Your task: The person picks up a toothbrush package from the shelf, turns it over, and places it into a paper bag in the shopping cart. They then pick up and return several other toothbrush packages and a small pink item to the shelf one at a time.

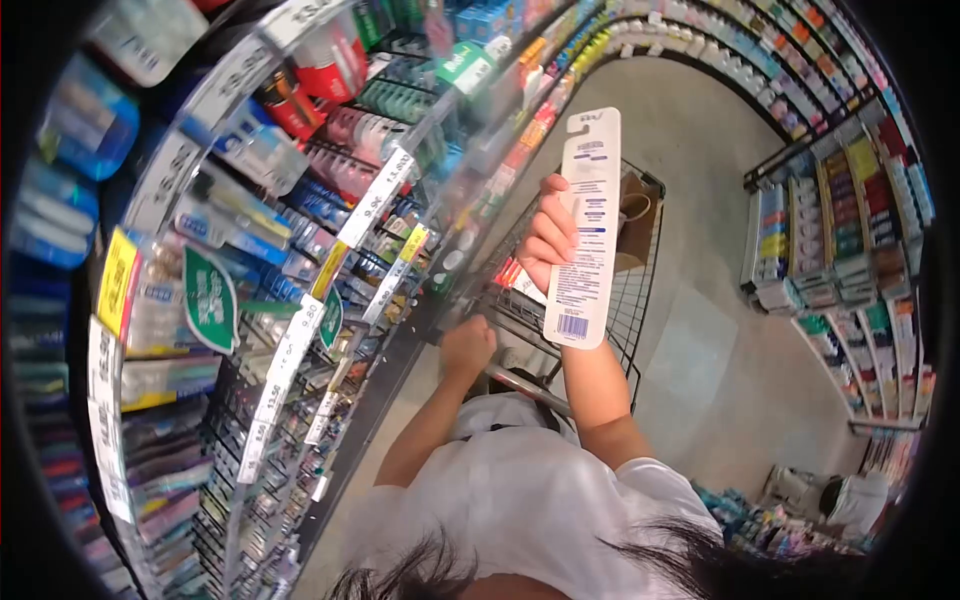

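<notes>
My right hand (549,236) holds up a long white blister pack (590,225), its fingers wrapped round the left edge. The back of the pack faces me, with small print, a barcode near the bottom and a hanging hole at the top. My left hand (468,346) is closed and low, beside the shopping cart's handle (528,388); whether it holds anything is hidden. Behind the pack stands the wire shopping cart (640,300), with a brown box (636,225) in it.
Shelves with price labels (280,385) and hanging packs run close along my left. Green leaf-shaped signs (208,300) stick out from them. More stocked shelves (840,220) stand at the right and curve round the far end. Grey floor (705,330) lies right of the cart.
</notes>
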Available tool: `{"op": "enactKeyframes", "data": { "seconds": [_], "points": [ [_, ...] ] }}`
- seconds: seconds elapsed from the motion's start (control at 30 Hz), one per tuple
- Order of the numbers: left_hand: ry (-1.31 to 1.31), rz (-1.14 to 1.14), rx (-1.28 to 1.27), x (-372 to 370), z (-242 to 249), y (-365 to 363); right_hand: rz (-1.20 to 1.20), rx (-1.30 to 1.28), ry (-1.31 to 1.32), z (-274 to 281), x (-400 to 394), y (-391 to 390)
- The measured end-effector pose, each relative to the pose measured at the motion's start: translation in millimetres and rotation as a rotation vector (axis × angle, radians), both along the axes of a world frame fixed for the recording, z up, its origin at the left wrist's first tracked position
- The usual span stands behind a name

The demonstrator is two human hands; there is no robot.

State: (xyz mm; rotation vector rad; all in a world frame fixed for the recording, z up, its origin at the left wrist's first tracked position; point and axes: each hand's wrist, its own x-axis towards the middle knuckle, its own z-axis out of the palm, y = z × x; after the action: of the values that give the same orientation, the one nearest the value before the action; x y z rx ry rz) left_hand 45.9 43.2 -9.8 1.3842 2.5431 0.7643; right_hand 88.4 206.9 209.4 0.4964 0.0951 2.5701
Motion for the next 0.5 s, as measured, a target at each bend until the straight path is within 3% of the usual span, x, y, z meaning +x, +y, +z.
{"op": "enactKeyframes", "data": {
  "seconds": [0.07,0.13,0.2,0.33,0.4,0.5],
  "points": [
    [-0.015,-0.009,0.102,-1,1,-1,0.016,-0.006,-0.002,7,-2,-7],
    [-0.083,-0.041,-0.010,-1,5,-6,0.038,0.083,0.024,12,-5,-9],
    [0.028,-0.034,-0.075,-1,-1,-3,-0.053,0.319,-0.003,9,-12,-9],
    [-0.011,-0.004,-0.098,-1,10,-8,-0.148,0.761,-0.435,16,-24,-14],
    [-0.030,-0.002,-0.108,-1,10,-7,-0.291,0.909,-0.901,1,-32,-23],
    [-0.056,-0.007,-0.096,-3,8,-6,-0.101,1.226,-0.766,-2,-65,-27]
  ]
}}
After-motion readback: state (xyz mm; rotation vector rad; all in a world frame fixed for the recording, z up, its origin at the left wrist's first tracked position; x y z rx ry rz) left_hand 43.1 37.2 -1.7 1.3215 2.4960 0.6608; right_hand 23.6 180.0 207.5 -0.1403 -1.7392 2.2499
